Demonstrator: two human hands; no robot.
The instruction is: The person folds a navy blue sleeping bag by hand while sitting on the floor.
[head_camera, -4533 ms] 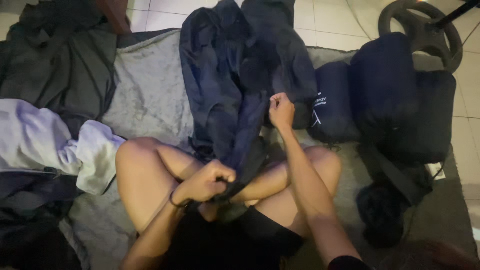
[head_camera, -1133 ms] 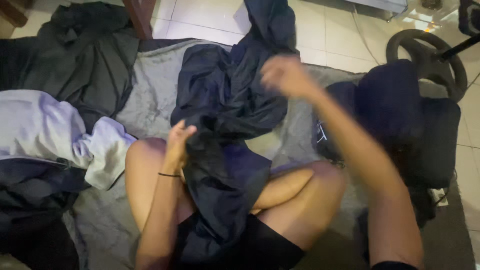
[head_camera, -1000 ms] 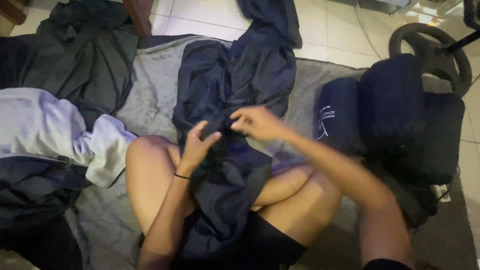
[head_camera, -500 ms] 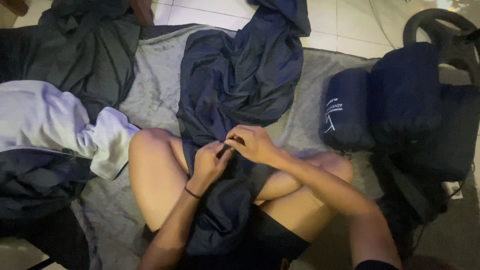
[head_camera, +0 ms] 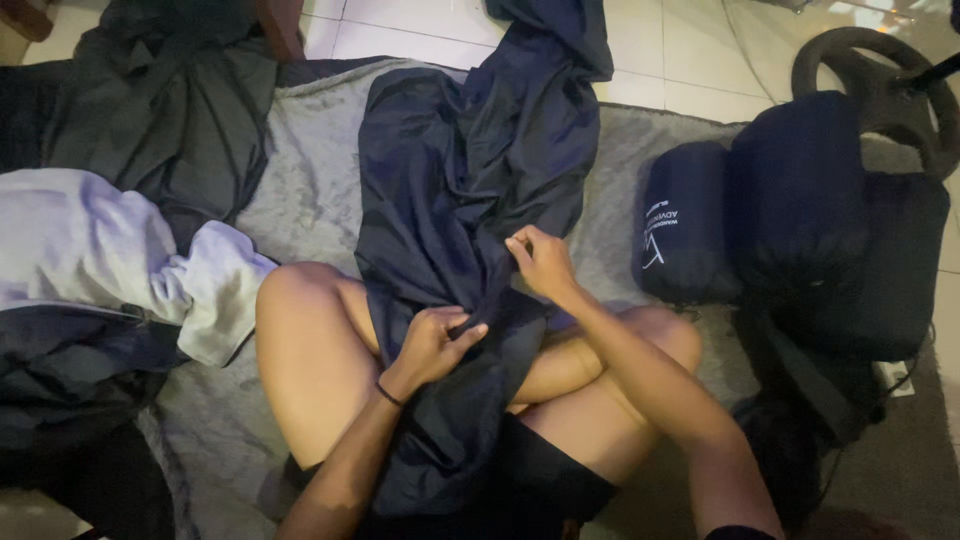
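Both hands pinch the navy nylon sleeping-bag fabric (head_camera: 470, 190) — the left hand (head_camera: 435, 345) gripping a fold low over the lap, the right hand (head_camera: 540, 262) clasping its edge slightly higher. The fabric trails across a grey blanket (head_camera: 300, 190) — rolled navy stuff sacks (head_camera: 760, 215) lie nearby.

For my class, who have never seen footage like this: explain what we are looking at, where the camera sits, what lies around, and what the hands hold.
There is no machine here. One camera, worn on a person's head, looks down at their own crossed legs and bare hands. They sit on a grey blanket spread over a tiled floor. The left hand and the right hand both pinch a long dark blue cloth that runs from the lap out across the blanket. To the person's left lie a pale garment and dark grey fabric. To their right sit rolled dark blue bags and a round weight plate.
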